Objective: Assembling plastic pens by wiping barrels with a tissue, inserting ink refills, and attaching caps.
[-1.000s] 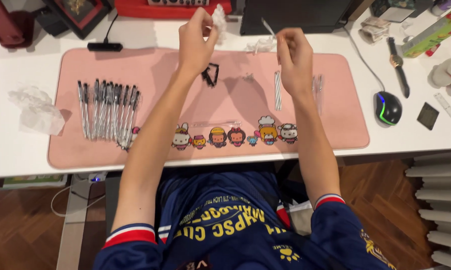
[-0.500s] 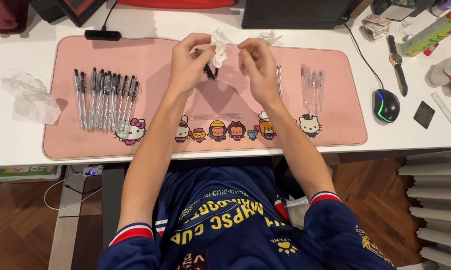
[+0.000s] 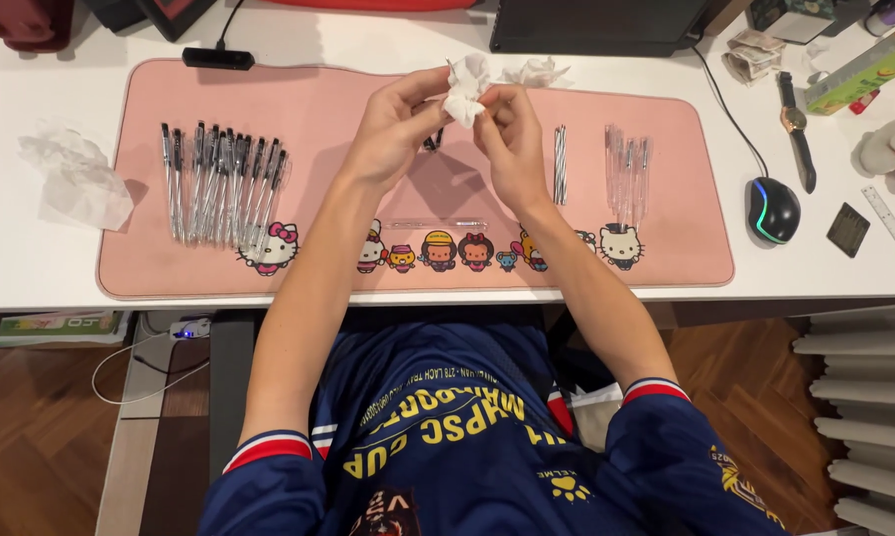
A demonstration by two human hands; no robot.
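Both my hands are raised together over the middle of the pink desk mat (image 3: pixel 686 248). My left hand (image 3: pixel 393 124) and my right hand (image 3: pixel 507 134) pinch a crumpled white tissue (image 3: pixel 465 84) between them. A small dark pen part (image 3: pixel 435 137) shows under the tissue by my left fingers. A row of several assembled pens (image 3: pixel 219 184) lies on the mat's left side. A clear pen barrel (image 3: pixel 438 225) lies on the mat below my hands. Thin refills (image 3: pixel 559 164) and several clear barrels (image 3: pixel 628 179) lie to the right.
Another crumpled tissue (image 3: pixel 537 71) lies behind my hands, and a plastic wrapper (image 3: pixel 75 179) sits left of the mat. A mouse (image 3: pixel 773 208), a wristwatch (image 3: pixel 795 129), a ruler (image 3: pixel 894 228) and a small dark square (image 3: pixel 848 229) lie on the white desk at the right.
My hands, apart a second ago, have come together holding the tissue and moved closer to me. The view has tilted down a little.
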